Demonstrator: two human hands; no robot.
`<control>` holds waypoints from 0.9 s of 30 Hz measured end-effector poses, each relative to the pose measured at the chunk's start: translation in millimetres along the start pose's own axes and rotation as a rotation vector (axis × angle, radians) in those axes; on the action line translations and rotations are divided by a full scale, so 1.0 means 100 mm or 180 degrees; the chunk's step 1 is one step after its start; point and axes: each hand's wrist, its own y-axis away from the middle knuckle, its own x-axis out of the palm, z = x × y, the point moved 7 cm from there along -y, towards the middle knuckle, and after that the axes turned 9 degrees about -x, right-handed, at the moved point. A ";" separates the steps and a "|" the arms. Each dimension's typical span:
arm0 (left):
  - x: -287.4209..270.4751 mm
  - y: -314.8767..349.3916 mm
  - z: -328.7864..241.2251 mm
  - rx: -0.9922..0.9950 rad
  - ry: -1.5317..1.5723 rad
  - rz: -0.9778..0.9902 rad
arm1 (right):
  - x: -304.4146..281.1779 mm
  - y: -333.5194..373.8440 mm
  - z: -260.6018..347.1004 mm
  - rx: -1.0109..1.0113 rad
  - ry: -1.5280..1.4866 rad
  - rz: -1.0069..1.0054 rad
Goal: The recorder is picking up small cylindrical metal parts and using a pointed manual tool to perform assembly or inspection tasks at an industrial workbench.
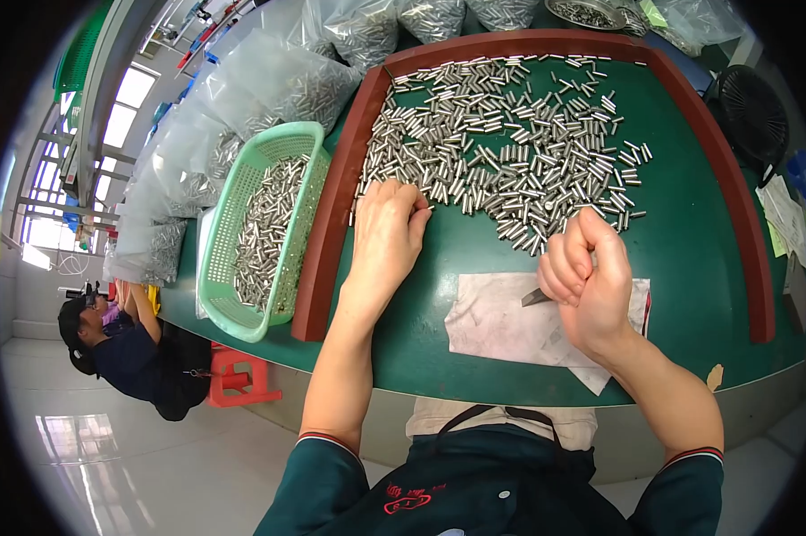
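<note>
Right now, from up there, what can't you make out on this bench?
All in the head view:
- Rest of the dark flat tool: covered by the right hand.
- Anything pinched by the left hand: its curled fingers hide it.
- Far side of the round tray: cut off by the top edge.

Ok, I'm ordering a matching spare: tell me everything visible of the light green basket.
The light green basket looks like plastic: an oblong tub with perforated walls and a smooth, rounded rim. It stands upright on the green table, left of the dark red frame, though whether they touch is unclear. Small silvery pins lie inside. The left hand, across the frame, does not touch it.
</note>
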 end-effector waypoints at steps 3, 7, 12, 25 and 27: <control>-0.07 0.09 -0.25 0.0184 0.0681 0.0266 | 0.04 0.00 0.01 -0.0044 0.0084 0.0022; 0.06 0.34 -0.70 0.0436 0.1304 0.1286 | 0.10 0.04 0.07 -0.0351 0.0296 0.0332; 0.13 0.41 -0.71 0.0448 0.1214 0.1302 | 0.10 0.05 0.11 -0.0536 0.0175 0.0344; 0.13 0.41 -0.74 0.0472 0.1128 0.1312 | 0.10 0.02 0.00 -0.0472 0.0085 0.0426; 0.13 0.41 -0.74 0.0460 0.1133 0.1307 | 0.10 0.03 0.00 -0.0463 0.0071 0.0430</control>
